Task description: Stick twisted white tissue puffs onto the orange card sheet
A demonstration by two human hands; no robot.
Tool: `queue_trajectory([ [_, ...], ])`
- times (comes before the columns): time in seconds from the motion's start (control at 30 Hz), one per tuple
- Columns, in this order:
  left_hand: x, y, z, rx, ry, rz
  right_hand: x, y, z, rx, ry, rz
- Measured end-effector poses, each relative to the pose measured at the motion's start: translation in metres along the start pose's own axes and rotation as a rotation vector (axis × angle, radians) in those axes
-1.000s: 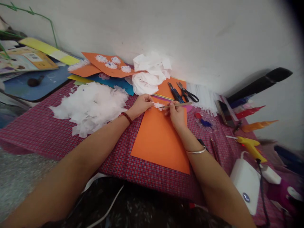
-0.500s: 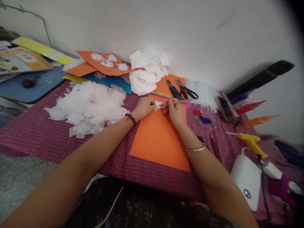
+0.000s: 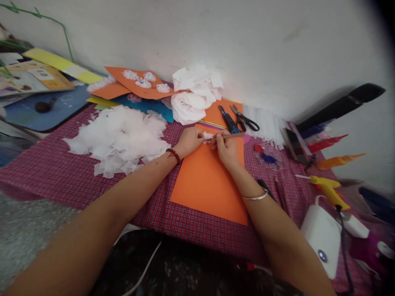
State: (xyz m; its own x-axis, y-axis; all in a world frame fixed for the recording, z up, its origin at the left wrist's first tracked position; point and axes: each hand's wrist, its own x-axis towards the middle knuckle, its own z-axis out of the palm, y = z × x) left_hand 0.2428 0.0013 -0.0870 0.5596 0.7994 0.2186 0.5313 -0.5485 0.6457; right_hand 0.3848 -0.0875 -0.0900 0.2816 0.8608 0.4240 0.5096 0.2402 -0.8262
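Head view: gripping a thin brown stick above an orange sheet

With both arms, spanning the worktop from its near edge, angled inward to meet over the sheet's far end. With the left hand, back upward, touching the left side of a white tissue piece there; cannot tell whether pinching it. With the curled right hand, grasping the stick between thumb and fingers, pointing it at the tissue. Wearing a dark red bracelet and a silver bangle. Near the worktop's right edge, bearing an unreadable round emblem on a white box.
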Motion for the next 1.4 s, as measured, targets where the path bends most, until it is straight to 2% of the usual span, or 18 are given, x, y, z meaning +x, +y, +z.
queue_trajectory([
  [0.23, -0.003, 0.002, 0.000, -0.054, 0.001, 0.014, -0.002, -0.003, -0.002, -0.349, -0.071, -0.099],
  [0.43, -0.001, -0.003, -0.001, -0.242, 0.165, -0.126, -0.007, -0.016, 0.003, -0.676, -0.208, -0.248],
  [0.57, -0.001, -0.005, -0.002, -0.243, 0.181, -0.134, -0.010, -0.021, 0.007, -0.915, -0.325, -0.342],
  [0.67, -0.001, -0.007, 0.001, -0.222, 0.180, -0.108, -0.012, -0.020, 0.006, -0.962, -0.374, -0.397],
  [0.73, -0.001, -0.009, 0.002, -0.207, 0.180, -0.094, -0.011, -0.017, 0.004, -0.850, -0.331, -0.365],
  [0.8, -0.001, -0.009, 0.003, -0.200, 0.181, -0.086, -0.009, -0.012, 0.000, -0.596, -0.195, -0.273],
  [0.9, -0.002, -0.008, 0.002, -0.203, 0.177, -0.093, -0.003, -0.002, -0.003, -0.104, 0.056, -0.027],
  [1.0, -0.001, -0.009, 0.003, -0.210, 0.166, -0.104, 0.004, 0.006, -0.004, 0.240, 0.195, 0.177],
  [1.13, 0.005, -0.007, -0.004, -0.355, 0.183, -0.132, 0.010, 0.010, -0.004, 0.377, 0.229, 0.290],
  [1.2, -0.001, 0.006, -0.017, -0.417, 0.209, -0.109, 0.010, 0.008, -0.005, 0.382, 0.212, 0.346],
  [1.27, -0.020, 0.031, -0.035, -0.393, 0.206, 0.020, 0.009, 0.005, -0.006, 0.380, 0.209, 0.389],
  [1.3, -0.034, 0.047, -0.044, -0.361, 0.156, 0.115, 0.008, 0.004, -0.007, 0.384, 0.216, 0.400],
  [1.33, -0.051, 0.064, -0.050, -0.315, 0.070, 0.222, 0.008, 0.003, -0.008, 0.378, 0.235, 0.386],
  [1.4, -0.087, 0.092, -0.058, -0.180, -0.183, 0.519, 0.008, 0.002, -0.008, 0.346, 0.226, 0.385],
])
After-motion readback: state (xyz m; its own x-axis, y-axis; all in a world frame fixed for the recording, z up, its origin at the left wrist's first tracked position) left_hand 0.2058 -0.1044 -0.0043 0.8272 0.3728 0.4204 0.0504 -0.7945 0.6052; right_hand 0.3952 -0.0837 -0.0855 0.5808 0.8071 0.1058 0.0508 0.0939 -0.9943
